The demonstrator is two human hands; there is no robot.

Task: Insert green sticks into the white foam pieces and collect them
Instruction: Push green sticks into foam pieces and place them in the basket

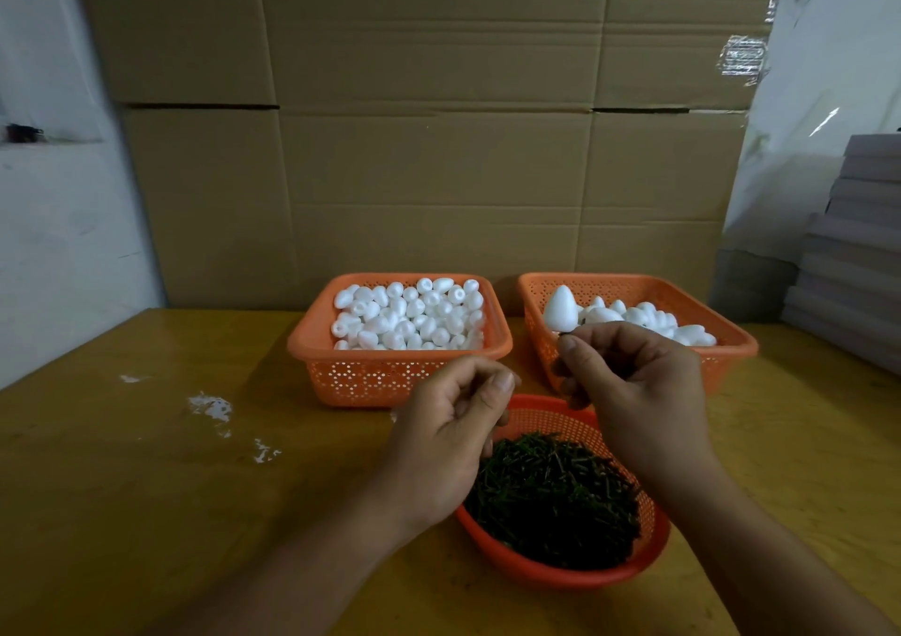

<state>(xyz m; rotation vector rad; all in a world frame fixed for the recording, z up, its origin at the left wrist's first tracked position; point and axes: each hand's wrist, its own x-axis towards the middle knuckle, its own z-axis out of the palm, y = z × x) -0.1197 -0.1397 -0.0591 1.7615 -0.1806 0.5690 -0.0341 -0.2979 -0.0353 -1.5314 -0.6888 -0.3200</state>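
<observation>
Head view: the right hand (pixel 634 391) pinches a white foam egg (pixel 560 309) at its base, pointed end up, above the right orange basket (pixel 731 343) of finished pieces. The stick is hidden behind the fingertips. The left hand (pixel 448 435), fingers loosely curled and holding nothing visible, hovers over the green sticks (pixel 551 499).

Bare table (pixel 146 489) lies open at left; three orange baskets (pixel 390 377) and seemingly cardboard wall (pixel 429 147) block ahead.
</observation>
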